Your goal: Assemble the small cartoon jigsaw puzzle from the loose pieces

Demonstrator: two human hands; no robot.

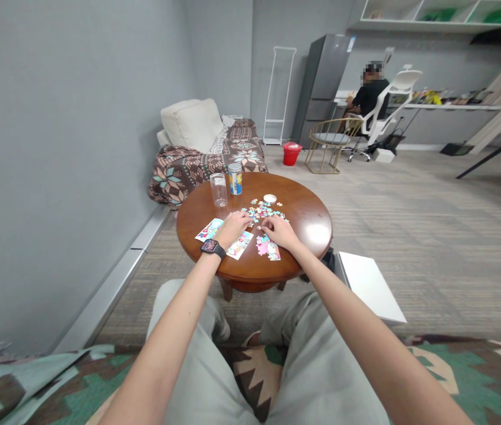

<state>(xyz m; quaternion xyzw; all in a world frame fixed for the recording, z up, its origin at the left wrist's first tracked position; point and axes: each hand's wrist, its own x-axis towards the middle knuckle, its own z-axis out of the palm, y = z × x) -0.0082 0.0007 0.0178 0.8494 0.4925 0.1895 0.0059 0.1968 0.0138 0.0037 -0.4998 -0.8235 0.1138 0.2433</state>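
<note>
I'm noting the round wooden bench (294, 260) carrying a clear glass (219, 190), printed can (235, 179), white lid (269, 198), scattered jigsaw pieces (261, 211), and picture cards (209, 229).

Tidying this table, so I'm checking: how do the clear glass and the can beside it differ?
The drinking glass is see-through and unlabelled, while the can is opaque with a blue and yellow label. The glass looks empty, whereas the can hides whatever it holds. Both stand upright on the round wooden table.

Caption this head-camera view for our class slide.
Left hand and right hand amid multicoloured jigsaw pieces on a round brown wooden table.
</note>
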